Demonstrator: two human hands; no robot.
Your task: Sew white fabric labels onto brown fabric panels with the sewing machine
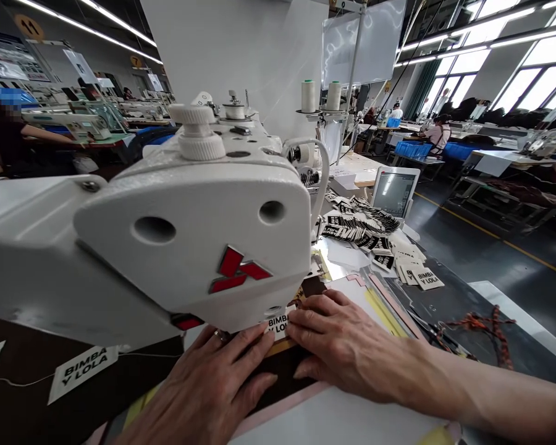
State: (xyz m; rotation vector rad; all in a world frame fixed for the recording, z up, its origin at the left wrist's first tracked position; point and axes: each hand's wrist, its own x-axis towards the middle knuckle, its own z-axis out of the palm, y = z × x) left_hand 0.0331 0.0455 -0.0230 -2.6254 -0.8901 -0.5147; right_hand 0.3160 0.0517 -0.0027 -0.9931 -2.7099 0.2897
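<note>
Label [278,322], white with black lettering, lies beneath the white, red-badged sewing-machine head [189,222], its text line running left to right, letter tops facing away. Left hand [215,374] and right hand [345,343], thumbs spread wide, touch opposite sides, partly covering its long axis.

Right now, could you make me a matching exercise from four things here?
Things
1. Red three-part emblem
2. Cream thread cones, green-topped
3. White-framed grey screen
4. Bare right hand

Places
A. Beside heaped black-and-white labels
B. Touching a white, black-lettered label
C. Upright behind the white sewing machine
D. On the machine's near face

Pairs: 1-D; 2-C; 3-A; 4-B
</note>
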